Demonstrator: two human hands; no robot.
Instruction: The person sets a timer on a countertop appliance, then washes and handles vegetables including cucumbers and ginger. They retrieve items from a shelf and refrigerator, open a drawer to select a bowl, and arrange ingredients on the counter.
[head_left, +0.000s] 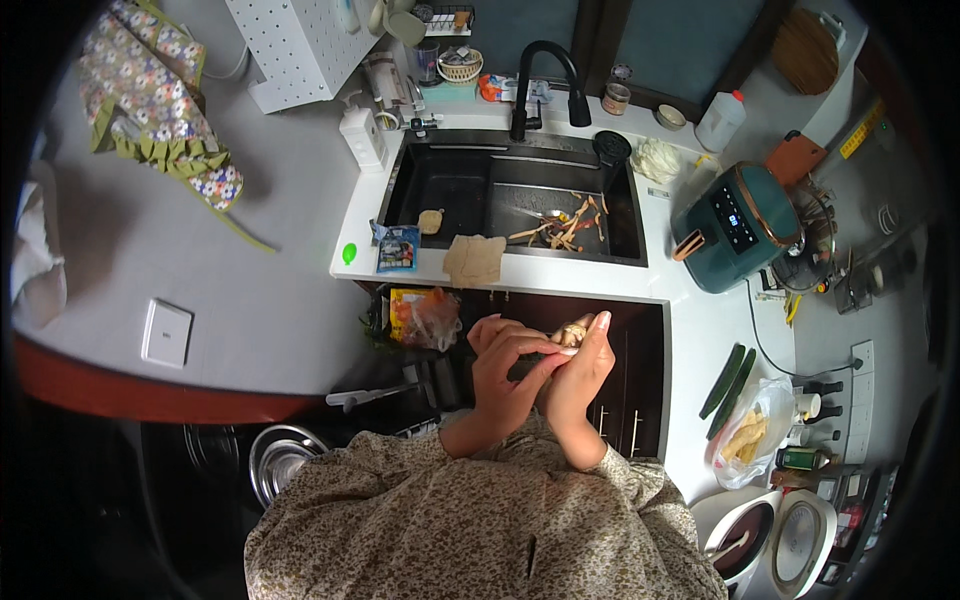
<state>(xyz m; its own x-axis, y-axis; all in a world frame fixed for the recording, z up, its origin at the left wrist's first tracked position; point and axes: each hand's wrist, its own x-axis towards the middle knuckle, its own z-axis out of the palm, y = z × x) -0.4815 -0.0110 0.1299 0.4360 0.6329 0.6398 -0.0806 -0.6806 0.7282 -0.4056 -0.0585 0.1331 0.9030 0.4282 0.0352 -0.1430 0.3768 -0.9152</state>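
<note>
In front of the floral shirt, my right hand (581, 375) cradles a small, knobbly pale-brown food piece (571, 335), whose exact kind I cannot tell. The thumb and index finger of my left hand (510, 367) pinch at its near edge, and the two hands touch. Beyond them is the black double sink (450, 180), with long orange-brown peelings (570, 229) scattered in its right part. A beige folded cloth (475, 260) hangs over the front rim. To its left lie a blue printed packet (397, 248) and a pale yellowish item (430, 221) at the sink's edge.
A black faucet (525, 90) rises behind the sink. Along the right counter are a green air fryer (739, 225), two cucumbers (724, 382), a plastic bag of yellowish food (750, 435) and an open rice cooker (742, 525). A steel bowl (281, 457) sits at lower left.
</note>
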